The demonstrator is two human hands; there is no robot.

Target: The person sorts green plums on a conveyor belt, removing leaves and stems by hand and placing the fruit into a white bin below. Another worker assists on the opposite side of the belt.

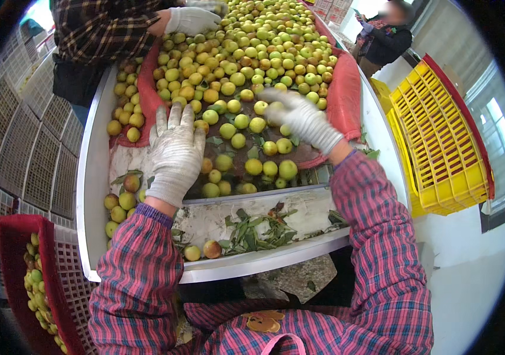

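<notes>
Green and yellow-brown round fruits (237, 79), probably jujubes, cover the far part of a white-rimmed sorting table (261, 270). My left hand (177, 151), in a soiled white knit glove, lies palm down with its fingers apart at the left edge of the dark middle section (243, 151). Its fingertips are beside several fruits, and I see nothing held in it. My right hand (297, 115), gloved too and blurred, reaches over the fruits on the right. Its fingers are partly bent, and what lies under them is hidden. Loose fruits (257, 125) and leaves are scattered between both hands.
Red padded cloth (343, 95) borders the pile. Plucked leaves (257, 230) lie in the near trough. Yellow crates (439, 142) stand at right; a red-lined crate (48, 284) of fruit is at lower left. A co-worker's gloved hand (192, 21) touches the pile; another person (385, 37) is behind.
</notes>
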